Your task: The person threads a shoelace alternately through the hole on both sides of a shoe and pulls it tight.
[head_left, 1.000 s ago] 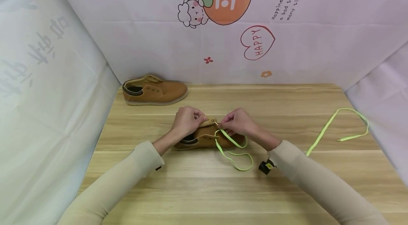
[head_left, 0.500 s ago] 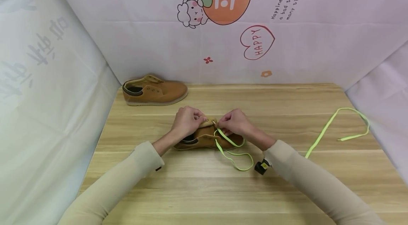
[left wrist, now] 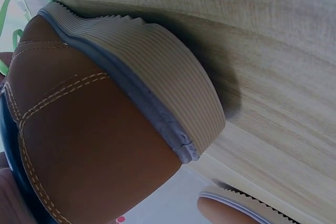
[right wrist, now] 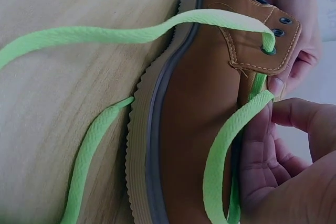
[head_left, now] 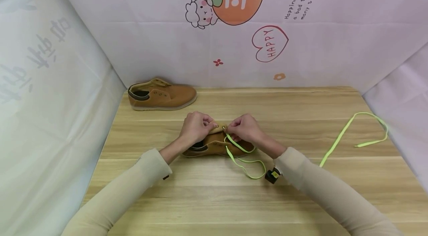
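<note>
Right grip [head_left: 247, 128] nearer eyelet [head_left: 223, 127] | lace [right wrist: 224, 135] pinched | left grip [head_left: 195, 128] on shoe [right wrist: 194, 103]

Two shoes [head_left: 217, 149] [head_left: 177, 96]; two hands [head_left: 195, 127] [head_left: 246, 127]; one tabletop [head_left: 214, 202].

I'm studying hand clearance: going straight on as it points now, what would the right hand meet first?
Probably the raised far flap of the brown shoe, just ahead of the right hand, with the left hand beyond; whether they already touch is unclear.
</note>
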Available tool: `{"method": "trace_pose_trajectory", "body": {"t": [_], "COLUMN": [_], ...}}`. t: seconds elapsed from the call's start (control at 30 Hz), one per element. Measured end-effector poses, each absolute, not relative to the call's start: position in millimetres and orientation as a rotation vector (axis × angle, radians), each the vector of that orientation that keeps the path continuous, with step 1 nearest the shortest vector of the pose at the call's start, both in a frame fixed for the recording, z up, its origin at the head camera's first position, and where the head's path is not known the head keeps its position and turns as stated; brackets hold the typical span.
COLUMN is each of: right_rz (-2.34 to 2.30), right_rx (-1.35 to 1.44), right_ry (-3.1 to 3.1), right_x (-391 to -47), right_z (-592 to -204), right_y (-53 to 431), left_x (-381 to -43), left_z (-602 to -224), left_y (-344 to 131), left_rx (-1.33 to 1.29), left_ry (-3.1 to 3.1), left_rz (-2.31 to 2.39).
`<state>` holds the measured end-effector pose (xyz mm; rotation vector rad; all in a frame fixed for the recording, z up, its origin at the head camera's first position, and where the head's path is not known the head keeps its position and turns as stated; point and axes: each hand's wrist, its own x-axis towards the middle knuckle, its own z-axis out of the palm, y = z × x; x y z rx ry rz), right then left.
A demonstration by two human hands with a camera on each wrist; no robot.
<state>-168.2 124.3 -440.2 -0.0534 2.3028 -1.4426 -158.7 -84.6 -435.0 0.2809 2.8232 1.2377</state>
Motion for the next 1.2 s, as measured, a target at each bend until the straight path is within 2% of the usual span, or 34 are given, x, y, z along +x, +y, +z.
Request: {"method": "trace_pose_trajectory", "body": {"t": [0.2,0.57,0.87,1.2], "right_rz": [-1.419,-1.09,-0.936,-0.972], "right_rx": [-0.142,-0.567,-0.841,-1.051], "right_ry": [2.392,2.877,2.896,2.841], "right_x": [-165,-167,-170,-168], "right_z": [-440,-443,-442,-447], "right_y": [123,124,128,129], "left_x": [-159,-157,-151,-141], "left_z": [-434,-437,-440,-444], "left_y": [-85,-88,-88,-89], "left_rx": [0.28,0.367,0.58,0.878], "left_ry": [2.82,2.834,2.886,2.996], "left_rz": [1.235,1.193,1.211,1.078]}}
